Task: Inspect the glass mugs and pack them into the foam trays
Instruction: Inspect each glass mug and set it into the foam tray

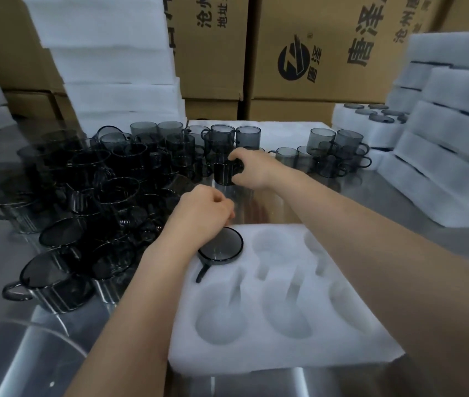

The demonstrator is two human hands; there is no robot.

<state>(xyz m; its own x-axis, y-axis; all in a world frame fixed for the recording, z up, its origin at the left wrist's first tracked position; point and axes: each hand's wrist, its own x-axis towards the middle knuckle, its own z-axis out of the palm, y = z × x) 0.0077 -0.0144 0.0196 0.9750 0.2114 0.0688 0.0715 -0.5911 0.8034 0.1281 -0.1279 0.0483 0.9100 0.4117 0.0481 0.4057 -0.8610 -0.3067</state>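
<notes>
Dark glass mugs (84, 196) crowd left; right hand (246, 167) fingers grip a smoky mug (223, 174); left hand (203, 213) fingers curled, hold unclear, over white foam tray (285, 359).

Both arms are bare. The left hand (201, 213) and right hand (249, 167) are uncovered, knuckles and fingers plain to see, though the nails are too blurred to make out. The left forearm (147, 296) and right forearm (371, 230) are smooth and unclothed along their whole visible length, narrow at the wrist and widening toward the camera.
</notes>
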